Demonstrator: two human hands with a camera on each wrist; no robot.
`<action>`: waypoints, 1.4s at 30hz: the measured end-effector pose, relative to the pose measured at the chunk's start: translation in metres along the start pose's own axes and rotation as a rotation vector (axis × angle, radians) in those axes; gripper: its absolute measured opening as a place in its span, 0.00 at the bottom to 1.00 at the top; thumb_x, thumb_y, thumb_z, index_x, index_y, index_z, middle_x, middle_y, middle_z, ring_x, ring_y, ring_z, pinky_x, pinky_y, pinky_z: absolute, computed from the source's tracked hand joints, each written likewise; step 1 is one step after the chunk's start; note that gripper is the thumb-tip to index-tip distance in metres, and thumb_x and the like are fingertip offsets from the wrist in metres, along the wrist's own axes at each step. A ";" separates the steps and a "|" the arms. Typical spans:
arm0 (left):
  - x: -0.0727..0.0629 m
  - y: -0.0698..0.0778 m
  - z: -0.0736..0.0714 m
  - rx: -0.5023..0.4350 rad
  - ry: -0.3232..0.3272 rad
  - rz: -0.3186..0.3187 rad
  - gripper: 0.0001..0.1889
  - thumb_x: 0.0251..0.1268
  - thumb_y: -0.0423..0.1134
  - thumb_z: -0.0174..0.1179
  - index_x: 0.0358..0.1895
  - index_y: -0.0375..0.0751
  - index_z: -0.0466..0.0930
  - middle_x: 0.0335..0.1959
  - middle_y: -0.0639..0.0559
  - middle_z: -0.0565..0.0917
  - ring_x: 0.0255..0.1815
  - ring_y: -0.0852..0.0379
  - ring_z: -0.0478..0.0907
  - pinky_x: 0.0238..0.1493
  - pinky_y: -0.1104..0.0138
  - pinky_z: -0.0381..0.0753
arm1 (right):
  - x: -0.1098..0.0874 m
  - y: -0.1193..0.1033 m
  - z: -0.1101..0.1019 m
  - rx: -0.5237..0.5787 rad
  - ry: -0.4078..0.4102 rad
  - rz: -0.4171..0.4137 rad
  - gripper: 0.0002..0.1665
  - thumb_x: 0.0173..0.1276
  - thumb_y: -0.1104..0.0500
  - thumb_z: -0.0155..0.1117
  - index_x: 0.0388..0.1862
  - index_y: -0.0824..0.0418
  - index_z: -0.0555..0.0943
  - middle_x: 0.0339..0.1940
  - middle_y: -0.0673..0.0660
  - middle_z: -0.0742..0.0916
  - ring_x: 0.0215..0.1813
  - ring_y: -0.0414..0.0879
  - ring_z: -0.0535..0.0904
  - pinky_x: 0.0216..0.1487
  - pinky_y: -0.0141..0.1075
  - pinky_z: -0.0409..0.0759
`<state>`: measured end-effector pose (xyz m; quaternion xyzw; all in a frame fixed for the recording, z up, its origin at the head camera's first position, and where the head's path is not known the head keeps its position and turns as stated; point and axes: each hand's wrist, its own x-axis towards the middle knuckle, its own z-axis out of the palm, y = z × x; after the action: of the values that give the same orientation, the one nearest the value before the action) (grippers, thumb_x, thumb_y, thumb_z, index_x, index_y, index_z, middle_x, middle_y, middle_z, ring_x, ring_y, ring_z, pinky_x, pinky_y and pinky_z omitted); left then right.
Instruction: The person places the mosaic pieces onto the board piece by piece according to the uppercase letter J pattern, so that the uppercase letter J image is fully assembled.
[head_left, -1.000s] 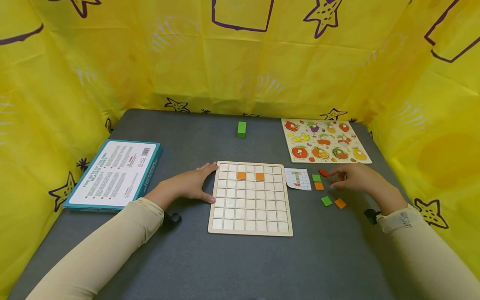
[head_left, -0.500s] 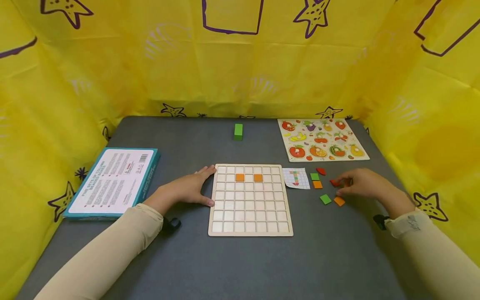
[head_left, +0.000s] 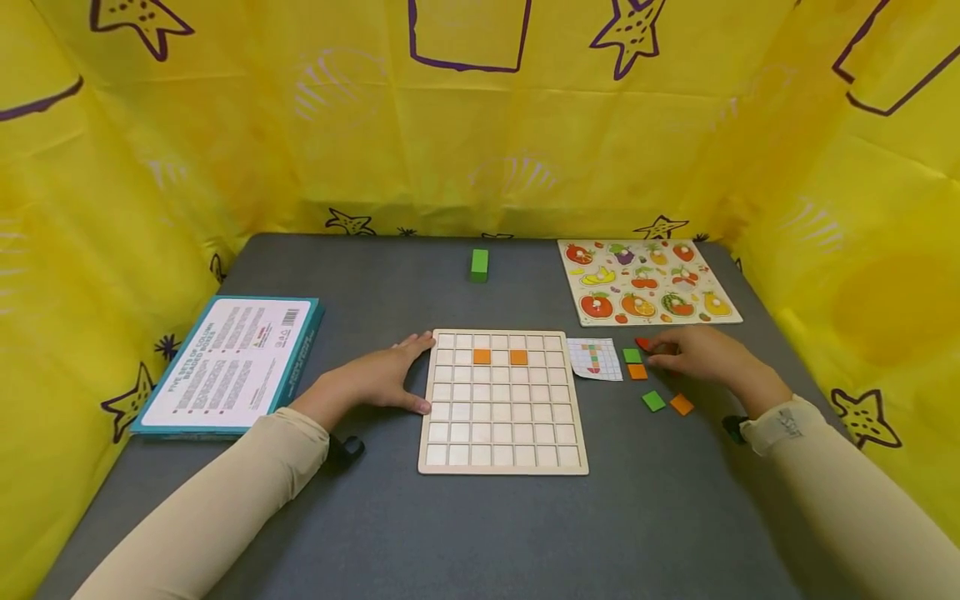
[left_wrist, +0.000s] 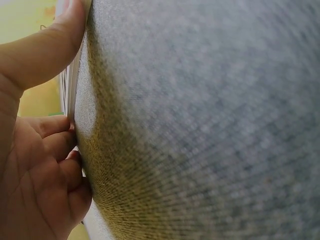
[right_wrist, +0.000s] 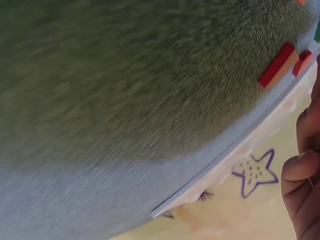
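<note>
Fingers apart on our left hand (head_left: 378, 379), impossible to tell on our right hand (head_left: 708, 358), we could, sweeping low, jog the green tile (head_left: 632, 356) just at seven o'clock of the red piece (head_left: 642, 343).

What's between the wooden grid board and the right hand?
In the head view: the printed paper, then a green tile, an orange tile and, next to the right hand, a red piece.
</note>
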<state>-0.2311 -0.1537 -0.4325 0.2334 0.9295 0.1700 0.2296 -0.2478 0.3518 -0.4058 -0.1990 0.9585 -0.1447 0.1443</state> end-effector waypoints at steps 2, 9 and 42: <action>0.000 0.000 0.000 0.000 0.003 0.003 0.62 0.47 0.69 0.68 0.80 0.49 0.41 0.80 0.49 0.43 0.78 0.44 0.42 0.71 0.46 0.51 | 0.005 -0.001 0.001 -0.006 -0.007 -0.004 0.19 0.69 0.51 0.67 0.54 0.59 0.85 0.41 0.50 0.88 0.31 0.40 0.76 0.39 0.42 0.76; 0.000 0.003 -0.001 -0.011 0.000 0.006 0.62 0.47 0.68 0.69 0.80 0.49 0.41 0.80 0.49 0.43 0.78 0.44 0.42 0.71 0.46 0.50 | 0.015 -0.006 0.003 0.029 -0.062 0.006 0.19 0.68 0.53 0.67 0.54 0.61 0.83 0.30 0.46 0.84 0.23 0.42 0.75 0.31 0.39 0.74; 0.000 -0.001 0.001 -0.011 0.008 -0.003 0.62 0.47 0.70 0.68 0.80 0.49 0.41 0.80 0.48 0.43 0.78 0.45 0.41 0.71 0.47 0.49 | 0.020 -0.003 0.003 0.041 -0.002 0.002 0.18 0.65 0.49 0.70 0.46 0.59 0.85 0.22 0.47 0.80 0.23 0.43 0.73 0.31 0.39 0.73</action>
<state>-0.2313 -0.1545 -0.4337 0.2299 0.9298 0.1757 0.2273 -0.2626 0.3398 -0.4119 -0.1949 0.9554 -0.1641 0.1493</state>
